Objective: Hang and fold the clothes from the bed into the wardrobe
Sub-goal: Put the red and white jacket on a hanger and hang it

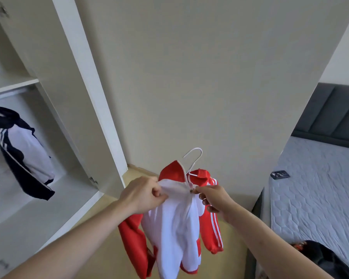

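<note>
A small red and white jacket (175, 224) hangs on a white hanger (195, 158) in mid-air in front of me. My left hand (143, 194) grips the white chest fabric beside the collar. My right hand (214, 198) pinches the zipper pull at the top of the front. The jacket's red sleeves with white stripes dangle on both sides. The open wardrobe (14, 81) stands to the left, with a navy and white jacket (22, 150) hanging inside it. The bed (320, 188) lies to the right.
An open wardrobe door (85, 87) stands between the wardrobe and a cream wall (210, 77). A small dark card (280, 175) lies on the mattress. Dark clothing (326, 256) sits at the bed's near edge. A grey headboard (334, 113) is behind the bed.
</note>
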{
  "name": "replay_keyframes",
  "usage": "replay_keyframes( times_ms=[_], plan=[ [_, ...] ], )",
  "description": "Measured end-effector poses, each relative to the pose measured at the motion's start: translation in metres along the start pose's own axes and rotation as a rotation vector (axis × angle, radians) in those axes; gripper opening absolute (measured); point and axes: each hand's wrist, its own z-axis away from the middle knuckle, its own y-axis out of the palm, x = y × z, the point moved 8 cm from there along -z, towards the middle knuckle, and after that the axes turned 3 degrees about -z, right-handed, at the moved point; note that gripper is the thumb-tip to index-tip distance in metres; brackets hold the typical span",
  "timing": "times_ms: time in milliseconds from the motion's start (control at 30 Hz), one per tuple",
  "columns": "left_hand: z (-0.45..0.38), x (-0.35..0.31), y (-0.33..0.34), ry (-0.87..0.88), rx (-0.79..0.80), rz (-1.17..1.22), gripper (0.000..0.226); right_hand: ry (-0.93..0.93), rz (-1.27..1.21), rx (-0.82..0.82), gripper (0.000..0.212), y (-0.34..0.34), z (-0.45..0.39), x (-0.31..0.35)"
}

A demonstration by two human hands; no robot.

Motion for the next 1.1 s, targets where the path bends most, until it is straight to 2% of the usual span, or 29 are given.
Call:
replay_keyframes(
  times_ms=[167,333,533,667,767,833,1000,1100],
  plan=[
    [0.001,-0.020,-0.003,-0.075,-0.019,-0.027,0.045,-0.044,-0.054,0.100,0.013,0.005,0.000,0.025],
    [0.003,-0.049,-0.001,-0.149,-0.075,-0.110,0.068,-0.116,-0.086,0.162,0.006,0.007,0.004,0.049],
    [-0.003,-0.089,0.005,-0.193,-0.193,-0.187,0.057,-0.260,0.050,0.258,0.012,0.014,0.018,0.075],
    [-0.002,-0.081,0.013,-0.282,-0.167,-0.069,0.034,-0.156,-0.090,0.242,0.013,0.003,0.014,0.071],
    [0.011,-0.080,0.028,-0.312,-0.118,-0.039,0.038,-0.037,-0.327,0.128,0.020,-0.013,0.001,0.066],
    [0.019,-0.078,0.039,-0.338,-0.073,-0.024,0.043,-0.029,-0.347,0.100,0.021,-0.015,-0.004,0.067],
    [0.033,-0.065,0.033,-0.365,-0.049,-0.005,0.047,-0.094,-0.193,0.085,0.025,-0.018,-0.012,0.064],
    [0.045,-0.052,0.013,-0.354,-0.079,0.023,0.049,-0.125,0.032,0.174,0.030,-0.013,-0.017,0.061]
  ],
)
